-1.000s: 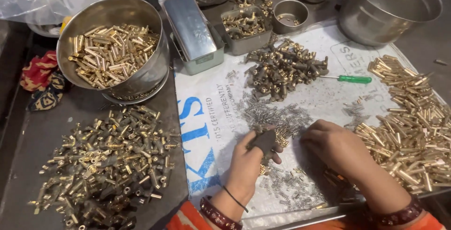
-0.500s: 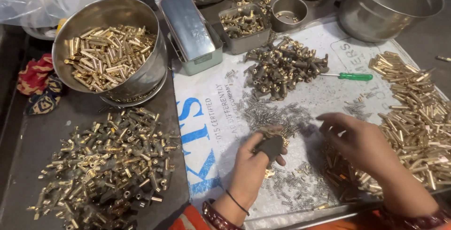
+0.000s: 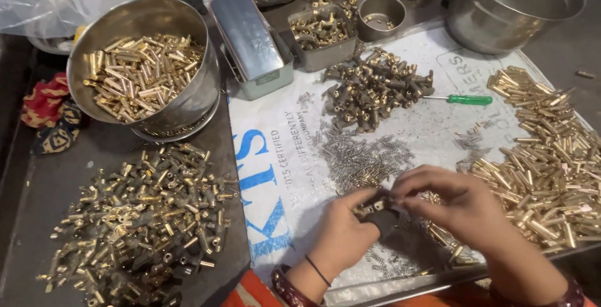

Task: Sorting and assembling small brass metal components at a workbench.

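**Hands meet over a small dark part on the printed sack**

Left hand [image 3: 343, 237] is closed around a small dark part [image 3: 380, 218] with a brass piece at its top, low in the middle of the view. Right hand [image 3: 460, 205] has its fingertips pinched together on that brass piece, touching the left hand's fingers. Both work above a white woven sack [image 3: 282, 163] with large blue letters and smaller grey print, spread flat on the table [image 3: 75, 156]. Just beyond the hands lies a scatter of tiny grey springs [image 3: 363, 156]. A heap of brass tubes [image 3: 551, 156] sits right of the right hand. A rectangular silver tin [image 3: 249, 37] stands at the sack's far left corner, beside a steel bowl [image 3: 188, 103] of brass tubes.
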